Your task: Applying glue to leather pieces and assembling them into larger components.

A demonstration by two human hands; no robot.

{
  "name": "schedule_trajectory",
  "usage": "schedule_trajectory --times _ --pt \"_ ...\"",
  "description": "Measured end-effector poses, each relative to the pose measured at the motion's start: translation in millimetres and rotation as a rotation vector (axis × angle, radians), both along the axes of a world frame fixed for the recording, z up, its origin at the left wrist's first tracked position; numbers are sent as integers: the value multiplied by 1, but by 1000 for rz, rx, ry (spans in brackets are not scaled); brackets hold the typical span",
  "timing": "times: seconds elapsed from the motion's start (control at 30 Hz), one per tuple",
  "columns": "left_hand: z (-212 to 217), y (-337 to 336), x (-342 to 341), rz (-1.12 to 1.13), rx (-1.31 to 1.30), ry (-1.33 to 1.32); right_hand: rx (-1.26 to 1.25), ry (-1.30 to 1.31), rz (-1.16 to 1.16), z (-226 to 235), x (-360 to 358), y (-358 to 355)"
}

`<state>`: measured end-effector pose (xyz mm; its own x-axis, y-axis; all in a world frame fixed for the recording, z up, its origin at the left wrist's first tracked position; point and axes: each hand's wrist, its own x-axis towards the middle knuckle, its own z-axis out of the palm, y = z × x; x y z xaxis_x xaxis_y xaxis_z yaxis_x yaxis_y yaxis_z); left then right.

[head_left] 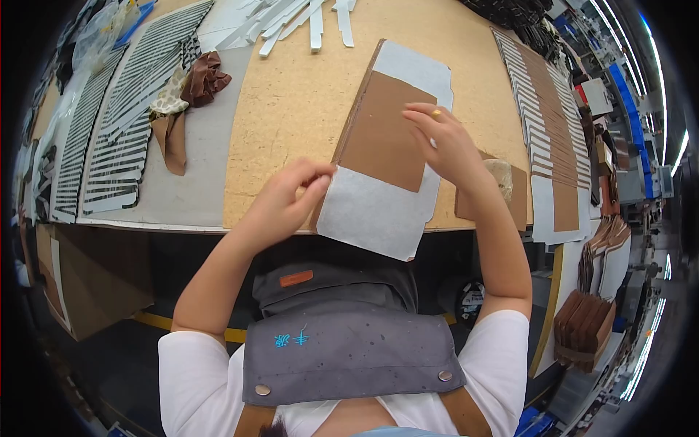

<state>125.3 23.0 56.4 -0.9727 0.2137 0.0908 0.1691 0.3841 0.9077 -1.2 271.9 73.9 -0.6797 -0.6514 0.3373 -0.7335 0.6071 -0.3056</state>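
A flat panel (382, 135) lies tilted on the wooden worktable, brown across its middle with white sheets at both ends. A brown strip runs down its left edge, and its near end hangs over the table's front edge. At that left edge my left hand (285, 198) is closed, thumb and forefinger pinching the rim. My right hand (450, 146) hovers over the panel's right side, fingers stretched out to the left and thumb apart. Something yellow sits on one of its fingers. I see nothing held in it.
White strips (313, 25) lie at the table's far side. Brown and cream scraps (175, 102) rest on the grey surface at left, beside striped panels (138, 109). A brown piece (518, 200) with a pale lump (499, 176) lies right of my forearm. Layered brown-and-white panels (546, 124) line the right.
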Motion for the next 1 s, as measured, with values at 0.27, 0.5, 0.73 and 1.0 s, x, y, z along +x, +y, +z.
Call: schedule_trajectory --times 0.27,0.5,0.73,1.0 --pt "-46 35 -62 337 -385 34 128 -210 262 -38 -63 -66" --pt "-48 46 -73 367 -396 11 197 -322 408 -37 -90 -67" --pt "-43 47 -73 399 -349 2 135 -364 487 -34 -97 -60" --pt "-44 53 -72 414 -413 132 53 -288 517 -40 -100 -52"
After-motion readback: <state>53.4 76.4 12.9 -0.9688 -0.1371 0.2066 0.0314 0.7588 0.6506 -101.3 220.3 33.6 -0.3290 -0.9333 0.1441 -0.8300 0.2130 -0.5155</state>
